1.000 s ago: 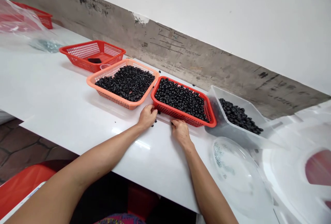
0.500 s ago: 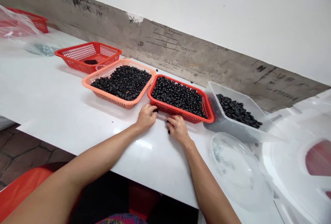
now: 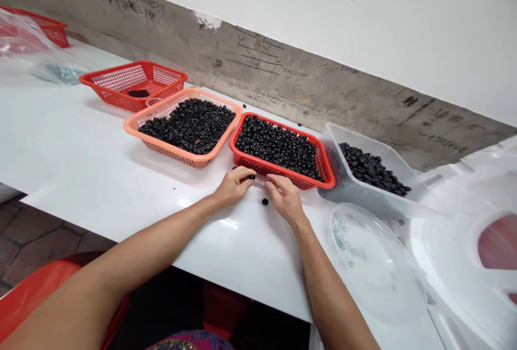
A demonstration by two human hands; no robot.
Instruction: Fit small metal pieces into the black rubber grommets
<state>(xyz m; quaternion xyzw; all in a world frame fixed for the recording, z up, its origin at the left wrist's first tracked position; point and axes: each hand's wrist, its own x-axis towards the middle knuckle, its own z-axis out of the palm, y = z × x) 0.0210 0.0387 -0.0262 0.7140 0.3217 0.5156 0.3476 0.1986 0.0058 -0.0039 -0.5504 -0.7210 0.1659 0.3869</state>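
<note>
My left hand (image 3: 234,186) is closed in a pinch on a small black ring-shaped piece (image 3: 252,176) in front of the red basket (image 3: 258,162). Just to its right, my right hand (image 3: 285,195) has thumb and fingers pressed together, and whatever is between them is too small to make out. On the white table below the fingertips lies a loose black piece (image 3: 265,202). The red basket beyond my hands is filled with small black rings (image 3: 278,145).
To the left are an orange basket (image 3: 131,126) of black pieces and another red basket (image 3: 117,97). On the right stand a clear bin (image 3: 343,191) with black pieces and a round clear lid (image 3: 375,274) holding tiny shiny bits. A concrete wall (image 3: 173,35) runs behind.
My hands have shifted slightly and now pinch close together. The black piece by my right hand now lies free on the table.
</note>
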